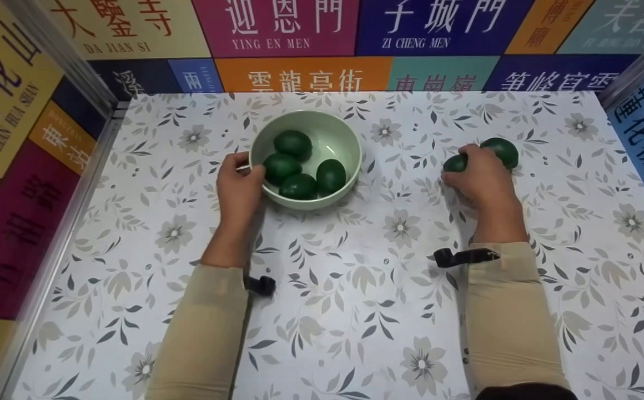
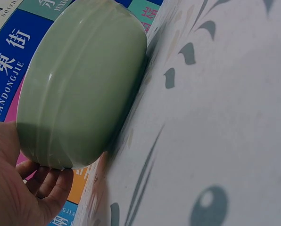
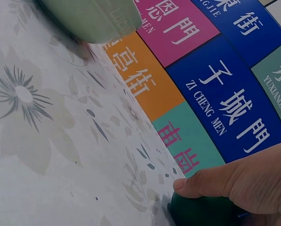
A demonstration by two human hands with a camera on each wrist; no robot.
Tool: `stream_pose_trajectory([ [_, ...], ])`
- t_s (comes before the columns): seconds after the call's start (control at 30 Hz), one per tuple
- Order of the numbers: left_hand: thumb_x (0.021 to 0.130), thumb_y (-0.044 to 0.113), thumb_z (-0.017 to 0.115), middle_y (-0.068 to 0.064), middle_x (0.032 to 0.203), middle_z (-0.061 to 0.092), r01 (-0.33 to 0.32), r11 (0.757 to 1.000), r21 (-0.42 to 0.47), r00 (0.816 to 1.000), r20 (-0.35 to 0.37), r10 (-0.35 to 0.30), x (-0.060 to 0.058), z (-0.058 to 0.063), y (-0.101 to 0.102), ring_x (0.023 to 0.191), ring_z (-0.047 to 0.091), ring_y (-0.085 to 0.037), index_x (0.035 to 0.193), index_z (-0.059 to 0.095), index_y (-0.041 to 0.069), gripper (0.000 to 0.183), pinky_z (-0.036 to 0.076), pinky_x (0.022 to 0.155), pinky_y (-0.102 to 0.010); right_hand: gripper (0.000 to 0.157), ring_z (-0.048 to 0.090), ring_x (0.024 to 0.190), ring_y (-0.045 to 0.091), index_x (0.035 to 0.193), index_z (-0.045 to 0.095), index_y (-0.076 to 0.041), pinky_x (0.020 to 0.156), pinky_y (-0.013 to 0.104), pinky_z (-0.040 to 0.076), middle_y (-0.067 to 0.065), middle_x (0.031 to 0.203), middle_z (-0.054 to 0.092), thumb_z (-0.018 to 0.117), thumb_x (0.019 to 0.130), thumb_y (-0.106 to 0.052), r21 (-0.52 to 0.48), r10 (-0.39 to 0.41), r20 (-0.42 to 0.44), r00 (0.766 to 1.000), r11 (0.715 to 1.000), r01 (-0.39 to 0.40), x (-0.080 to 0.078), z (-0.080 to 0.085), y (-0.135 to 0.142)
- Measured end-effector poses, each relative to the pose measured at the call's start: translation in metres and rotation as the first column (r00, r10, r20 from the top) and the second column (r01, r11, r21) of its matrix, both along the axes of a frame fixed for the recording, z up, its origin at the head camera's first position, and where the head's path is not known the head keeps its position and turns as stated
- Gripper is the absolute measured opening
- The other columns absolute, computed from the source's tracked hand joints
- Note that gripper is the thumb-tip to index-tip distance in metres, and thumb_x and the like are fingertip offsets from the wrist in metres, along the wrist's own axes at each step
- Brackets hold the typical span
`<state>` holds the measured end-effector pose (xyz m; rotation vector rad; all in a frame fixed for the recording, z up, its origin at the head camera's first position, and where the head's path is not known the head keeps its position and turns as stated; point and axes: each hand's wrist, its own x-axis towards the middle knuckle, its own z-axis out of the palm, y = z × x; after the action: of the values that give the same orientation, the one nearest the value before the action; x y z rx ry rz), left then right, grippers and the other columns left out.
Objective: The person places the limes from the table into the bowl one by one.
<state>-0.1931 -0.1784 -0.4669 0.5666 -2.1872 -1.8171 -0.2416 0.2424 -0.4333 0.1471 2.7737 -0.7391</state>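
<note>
The light green bowl (image 1: 350, 125) stands left of centre on the table, with several dark green, glossy oval fruits (image 1: 331, 175) inside. My left hand (image 1: 239, 186) grips its left side, thumb at the rim and fingers against the outer wall, as the left wrist view also shows beside the bowl (image 2: 84, 84). Over on the right, my right hand (image 1: 480, 178) holds a dark green oval fruit (image 1: 454, 163) between thumb and fingers. Another such fruit (image 1: 502, 151) lies just behind that hand. In the right wrist view the thumb presses the held fruit (image 3: 202, 212).
A white tabletop (image 1: 333, 289) with a grey floral pattern lies under everything. Upright panels with coloured lettered blocks (image 1: 283, 28) close off the back, left and right sides. Small dark cameras (image 1: 261, 285) are strapped at both wrists.
</note>
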Motion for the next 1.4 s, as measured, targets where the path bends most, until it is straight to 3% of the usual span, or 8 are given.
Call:
stream_pose_trajectory([
  [0.23,0.091,0.01,0.06,-0.007,0.129,0.063,-0.013,1.0,-0.008,1.0,-0.005,0.013,0.0,0.001,0.0,0.106,0.066,-0.019,0.124,0.065,0.01,0.033,0.058,0.084,-0.033,0.081,0.045,0.137,0.053,0.158,0.036,-0.002,0.111,0.069,0.037,0.032,0.154,0.043,0.072,0.094,-0.036,-0.01,0.011,-0.01,1.0,1.0,-0.011,0.0,0.0,-0.001],
  [0.63,0.091,0.008,0.06,-0.007,0.126,0.064,-0.022,0.998,0.053,1.0,0.002,0.022,0.0,0.002,0.002,0.105,0.066,-0.02,0.122,0.065,0.01,0.031,0.059,0.084,-0.034,0.077,0.049,0.134,0.05,0.155,0.039,-0.002,0.109,0.067,0.039,0.03,0.151,0.049,0.072,0.093,-0.034,-0.042,0.008,-0.032,0.999,0.999,-0.009,0.001,-0.001,-0.004],
  [0.9,0.093,0.012,0.06,-0.009,0.131,0.064,0.005,1.0,-0.023,1.0,0.015,-0.005,0.002,0.0,-0.002,0.11,0.066,-0.019,0.127,0.064,0.01,0.034,0.057,0.088,-0.033,0.077,0.047,0.137,0.048,0.156,0.039,-0.003,0.112,0.066,0.038,0.028,0.153,0.047,0.071,0.094,-0.034,-0.052,0.01,-0.028,1.0,0.999,-0.011,0.002,0.001,-0.009],
  [1.4,0.091,0.01,0.06,-0.009,0.127,0.065,-0.004,1.0,-0.006,1.0,-0.001,0.004,0.0,0.0,0.0,0.106,0.067,-0.019,0.124,0.065,0.009,0.033,0.058,0.086,-0.033,0.074,0.048,0.137,0.048,0.155,0.042,-0.004,0.113,0.066,0.038,0.029,0.151,0.048,0.072,0.094,-0.035,-0.062,0.029,-0.036,0.999,0.998,-0.031,0.001,0.006,-0.014],
])
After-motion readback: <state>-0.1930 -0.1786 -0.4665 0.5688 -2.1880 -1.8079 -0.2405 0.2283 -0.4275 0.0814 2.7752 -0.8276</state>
